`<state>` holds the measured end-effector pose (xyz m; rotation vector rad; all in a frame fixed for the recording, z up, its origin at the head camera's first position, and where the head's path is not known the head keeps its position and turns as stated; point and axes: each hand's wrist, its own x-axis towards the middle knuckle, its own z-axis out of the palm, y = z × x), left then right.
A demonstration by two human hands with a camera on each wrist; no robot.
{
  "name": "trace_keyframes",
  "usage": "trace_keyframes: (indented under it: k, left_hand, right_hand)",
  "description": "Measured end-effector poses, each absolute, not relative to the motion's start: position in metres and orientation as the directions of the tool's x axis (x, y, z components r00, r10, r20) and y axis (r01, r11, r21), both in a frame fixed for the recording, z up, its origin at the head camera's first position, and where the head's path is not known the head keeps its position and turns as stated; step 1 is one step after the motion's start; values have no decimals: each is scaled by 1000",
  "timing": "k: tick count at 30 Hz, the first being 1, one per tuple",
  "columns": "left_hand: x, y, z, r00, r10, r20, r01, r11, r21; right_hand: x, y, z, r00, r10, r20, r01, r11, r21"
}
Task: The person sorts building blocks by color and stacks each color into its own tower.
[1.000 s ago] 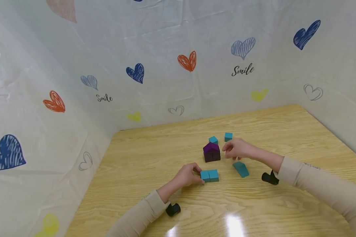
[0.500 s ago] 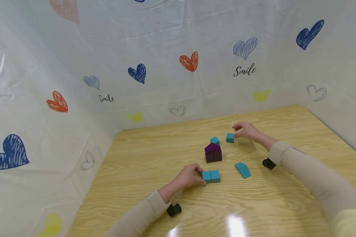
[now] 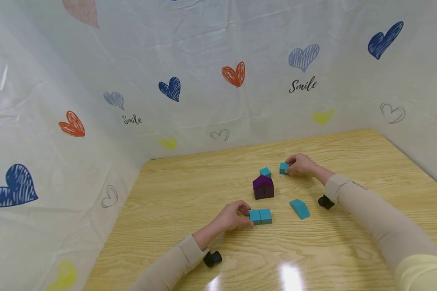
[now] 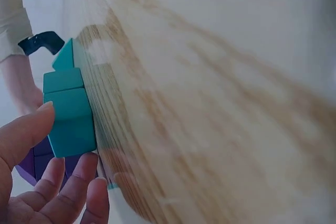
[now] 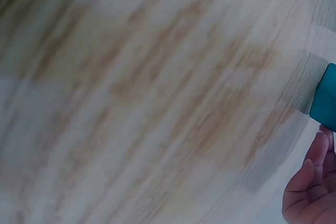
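Observation:
Two light-blue cubes stand side by side in front of me. My left hand (image 3: 234,216) holds the left cube (image 3: 255,217) between thumb and fingers; the right cube (image 3: 266,216) touches it. In the left wrist view the thumb lies against the held cube (image 4: 73,124), with fingertips at its end. Farther back, my right hand (image 3: 301,164) pinches a blue block (image 3: 284,168) resting on the table; the right wrist view catches only an edge of that block (image 5: 326,98), and the fingers beside it.
A purple house-shaped stack (image 3: 263,188) stands mid-table, with another blue block (image 3: 265,172) just behind it. A blue block with a sloped face (image 3: 300,209) lies to the right of the cube pair. The wooden table (image 3: 189,178) meets a heart-printed sheet (image 3: 196,117) at the back.
My right hand has moved back from beside the purple stack to the rear blue block, and its fingers have closed on it. The left hand stays at the cubes.

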<state>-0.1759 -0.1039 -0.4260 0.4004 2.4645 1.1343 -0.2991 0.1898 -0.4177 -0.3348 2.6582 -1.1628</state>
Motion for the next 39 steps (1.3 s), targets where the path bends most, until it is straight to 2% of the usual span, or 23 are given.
trace_keyframes:
  k: [9,16,21,28,39]
  left_hand:
    - [-178,-108,-431,-878,429,-210,116,618,778]
    - [-180,-107,-433,-879,421,-223,87,602,794]
    - [-180,-108,-432,-879,420,-227,68,582,810]
    - [-181,-109,-429,-875,427,-230,56,560,827]
    - [-178,-107,-431,-879,425,-215,88,587,805]
  right_hand:
    - [-300,189,-418,-948,-304,-97,-132,651,-747]
    - [-291,191,-408,-951,-283,-120,-96,643,-760]
    - [-270,191,-389,-947,-303,-109,-112,628,-770]
    - [-232,184,-365,-918,-389,-79,-200,624,-755]
    - [-190,150,-375,-884,-462,-77,-235,579,-781]
